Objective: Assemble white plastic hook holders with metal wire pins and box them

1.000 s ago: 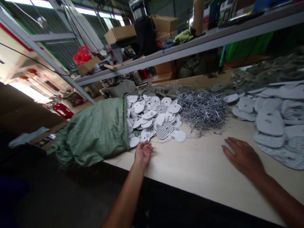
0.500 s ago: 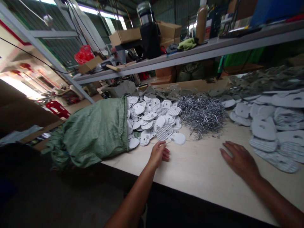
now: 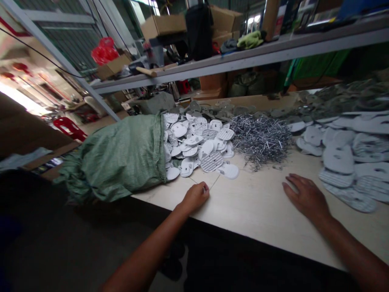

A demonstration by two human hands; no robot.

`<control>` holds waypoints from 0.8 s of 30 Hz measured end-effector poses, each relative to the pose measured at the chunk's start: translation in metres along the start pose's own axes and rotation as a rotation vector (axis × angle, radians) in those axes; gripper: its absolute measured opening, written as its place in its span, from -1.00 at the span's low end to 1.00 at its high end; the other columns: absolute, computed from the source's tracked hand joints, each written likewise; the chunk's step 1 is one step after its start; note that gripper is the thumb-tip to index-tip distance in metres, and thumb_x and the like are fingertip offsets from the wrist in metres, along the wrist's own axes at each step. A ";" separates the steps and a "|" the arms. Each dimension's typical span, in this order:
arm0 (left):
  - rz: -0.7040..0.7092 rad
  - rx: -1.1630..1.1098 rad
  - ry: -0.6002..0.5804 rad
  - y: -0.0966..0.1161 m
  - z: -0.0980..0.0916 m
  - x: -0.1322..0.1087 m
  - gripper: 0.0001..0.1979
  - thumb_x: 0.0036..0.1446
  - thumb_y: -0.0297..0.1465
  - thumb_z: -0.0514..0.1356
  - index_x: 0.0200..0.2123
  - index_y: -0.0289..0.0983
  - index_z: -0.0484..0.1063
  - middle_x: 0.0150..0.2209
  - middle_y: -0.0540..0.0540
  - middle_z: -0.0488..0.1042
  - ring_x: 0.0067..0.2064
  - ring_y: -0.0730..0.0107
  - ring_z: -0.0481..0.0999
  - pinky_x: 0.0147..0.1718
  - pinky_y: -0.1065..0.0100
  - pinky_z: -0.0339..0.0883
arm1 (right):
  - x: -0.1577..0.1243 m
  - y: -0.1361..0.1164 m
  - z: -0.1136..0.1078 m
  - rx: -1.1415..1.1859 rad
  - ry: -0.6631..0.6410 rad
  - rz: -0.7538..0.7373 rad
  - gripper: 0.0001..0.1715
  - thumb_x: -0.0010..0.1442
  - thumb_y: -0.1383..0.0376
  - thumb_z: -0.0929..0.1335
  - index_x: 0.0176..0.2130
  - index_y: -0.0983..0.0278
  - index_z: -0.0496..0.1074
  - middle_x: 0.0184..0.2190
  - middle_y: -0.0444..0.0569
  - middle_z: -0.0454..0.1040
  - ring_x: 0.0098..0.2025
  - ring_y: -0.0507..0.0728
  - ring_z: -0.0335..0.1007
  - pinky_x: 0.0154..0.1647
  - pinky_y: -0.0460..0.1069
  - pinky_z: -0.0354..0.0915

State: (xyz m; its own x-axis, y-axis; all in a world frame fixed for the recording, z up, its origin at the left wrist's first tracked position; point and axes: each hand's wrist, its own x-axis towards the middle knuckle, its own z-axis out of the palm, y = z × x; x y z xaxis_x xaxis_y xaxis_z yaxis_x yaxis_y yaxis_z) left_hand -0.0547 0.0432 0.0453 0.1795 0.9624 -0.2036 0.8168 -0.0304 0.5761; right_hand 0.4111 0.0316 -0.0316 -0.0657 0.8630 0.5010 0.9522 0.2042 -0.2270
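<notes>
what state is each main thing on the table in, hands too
green sack: lying on its side, mouth open
white pieces: loose heap at the sack's mouth
metal pins: tangled heap
white soles: piled, overlapping
left hand: closed, apparently pinching a thin string
right hand: open, palm down, holding nothing

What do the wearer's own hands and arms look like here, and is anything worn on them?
The left hand and right hand are ungloved. The left forearm and right forearm show no sleeves, watch or wristband. Blur makes small rings hard to rule out.
</notes>
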 end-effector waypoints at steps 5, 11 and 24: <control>-0.010 0.158 -0.141 -0.009 -0.006 -0.025 -0.91 0.22 -0.45 0.24 -0.20 -0.23 0.53 -0.28 -0.11 0.60 -0.28 0.24 0.51 -0.30 0.31 0.16 | 0.000 0.001 0.000 -0.001 0.002 -0.004 -0.39 0.49 0.01 0.23 0.05 0.40 0.62 0.13 0.30 0.62 0.16 0.46 0.54 0.24 0.33 0.46; -0.074 0.291 -0.227 -0.037 -0.029 -0.076 -0.93 0.18 -0.36 0.24 -0.24 -0.19 0.43 -0.27 -0.16 0.57 -0.24 0.11 0.52 -0.29 0.26 0.14 | -0.001 0.001 -0.002 0.027 -0.002 0.029 -0.42 0.47 -0.01 0.25 0.04 0.35 0.63 0.13 0.26 0.62 0.16 0.43 0.55 0.24 0.30 0.46; -0.728 0.215 -0.084 -0.188 -0.073 -0.222 -0.76 -0.08 -0.33 0.26 -0.54 -0.14 0.18 -0.53 -0.09 0.40 -0.38 0.02 0.57 -0.29 0.16 0.38 | 0.001 -0.004 -0.011 0.011 -0.092 0.104 -0.35 0.45 -0.09 0.20 0.04 0.30 0.61 0.18 0.23 0.60 0.22 0.41 0.52 0.31 0.24 0.38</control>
State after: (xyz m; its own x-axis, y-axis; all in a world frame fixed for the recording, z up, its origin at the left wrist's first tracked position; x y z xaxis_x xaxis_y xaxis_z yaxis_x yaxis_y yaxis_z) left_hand -0.2879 -0.1452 0.0403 -0.4112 0.7361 -0.5376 0.8321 0.5440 0.1083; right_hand 0.4106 0.0267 -0.0205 0.0053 0.9184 0.3957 0.9519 0.1166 -0.2833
